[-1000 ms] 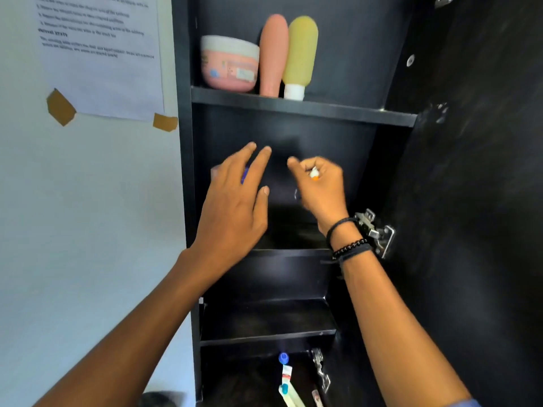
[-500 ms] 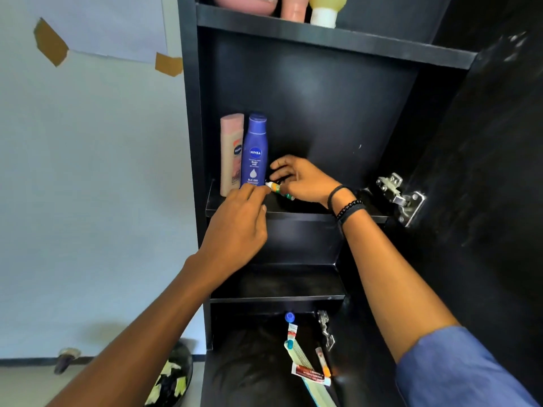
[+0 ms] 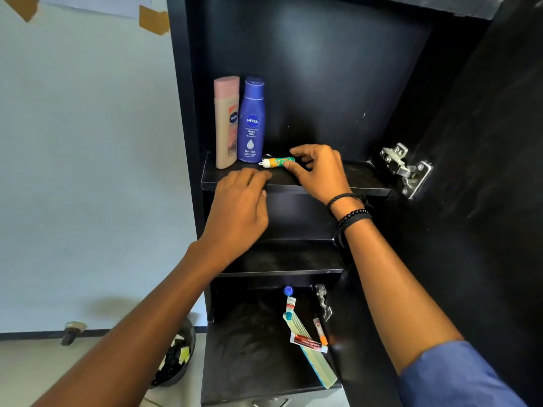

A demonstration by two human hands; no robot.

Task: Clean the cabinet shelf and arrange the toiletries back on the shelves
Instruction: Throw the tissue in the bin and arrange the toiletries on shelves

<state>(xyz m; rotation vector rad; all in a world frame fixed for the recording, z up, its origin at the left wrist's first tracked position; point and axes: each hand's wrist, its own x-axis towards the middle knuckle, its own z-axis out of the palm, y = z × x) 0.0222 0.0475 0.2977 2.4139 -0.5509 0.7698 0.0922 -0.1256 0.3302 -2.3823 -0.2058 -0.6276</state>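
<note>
Sideways, slim tube point(image 3: 276, 162) on matte shelf point(image 3: 361, 179).

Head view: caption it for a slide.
Right hand pinches a small green tube beside the Nivea bottle on the shelf.

black bracelets point(image 3: 351, 212) circle the wrist behind the right hand point(image 3: 320, 171) (one of round beads, the others plain bands). a blue sleeve point(image 3: 452, 377) covers the upper part of that arm.
</note>
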